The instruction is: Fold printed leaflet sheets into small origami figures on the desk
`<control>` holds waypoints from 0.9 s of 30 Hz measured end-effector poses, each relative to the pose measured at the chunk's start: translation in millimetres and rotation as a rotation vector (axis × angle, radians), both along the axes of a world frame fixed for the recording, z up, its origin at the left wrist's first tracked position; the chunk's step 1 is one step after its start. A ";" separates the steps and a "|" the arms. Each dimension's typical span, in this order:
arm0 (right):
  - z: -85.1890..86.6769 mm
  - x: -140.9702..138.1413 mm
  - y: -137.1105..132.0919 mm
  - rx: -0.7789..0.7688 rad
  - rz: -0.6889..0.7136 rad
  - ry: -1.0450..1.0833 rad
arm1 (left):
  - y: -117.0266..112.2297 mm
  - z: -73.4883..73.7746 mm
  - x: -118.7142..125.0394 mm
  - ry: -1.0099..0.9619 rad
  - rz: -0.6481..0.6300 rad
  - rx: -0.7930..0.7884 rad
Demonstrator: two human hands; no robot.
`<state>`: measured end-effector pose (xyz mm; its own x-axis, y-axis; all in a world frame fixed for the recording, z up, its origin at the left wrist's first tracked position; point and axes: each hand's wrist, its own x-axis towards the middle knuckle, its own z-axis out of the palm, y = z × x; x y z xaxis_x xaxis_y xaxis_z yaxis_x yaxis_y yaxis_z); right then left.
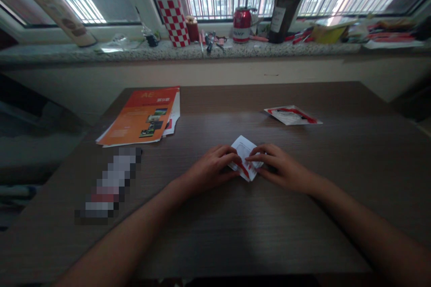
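A small folded sheet of paper [243,145], white with red print, lies corner-up on the dark wooden table between my two hands. My left hand [217,165] curls over its left side, fingers bent onto the paper and thumb at its lower edge. From the other side, my right hand [278,165] holds the right part, with fingertips near the middle and the thumb low. The fingers hide parts of the folds. Farther back to the right rests another folded paper [292,115], white with red and black print, apart from both hands.
Orange booklets [141,119] lie stacked at the table's back left, with a blurred-out rectangular object [111,184] nearer me. Beyond the table, the stone windowsill [128,56] carries a checkered bottle [173,22], a red can [242,26], a dark container [284,15] and assorted clutter.
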<state>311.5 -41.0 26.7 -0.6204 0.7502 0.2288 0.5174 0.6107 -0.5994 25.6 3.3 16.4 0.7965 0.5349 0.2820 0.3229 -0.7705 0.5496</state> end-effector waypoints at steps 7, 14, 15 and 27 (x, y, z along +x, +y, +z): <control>3.2 -12.5 -1.6 -0.124 -0.086 0.069 | 0.6 -1.9 0.8 -0.013 -0.003 0.007; -1.0 -21.6 -1.4 -0.164 -0.178 0.090 | 0.0 -1.5 1.4 -0.005 -0.009 0.007; -1.5 -22.5 -1.3 -0.160 -0.186 0.083 | -0.2 -1.3 1.4 -0.001 -0.007 0.005; -0.2 -24.8 -2.8 -0.148 -0.194 0.076 | 1.0 -5.5 1.3 0.001 -0.003 0.022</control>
<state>286.7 -43.7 26.5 -0.4468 0.8823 0.1479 0.5667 0.4071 -0.7163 26.9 4.3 10.9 0.7985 0.5258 0.2931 0.3207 -0.7836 0.5320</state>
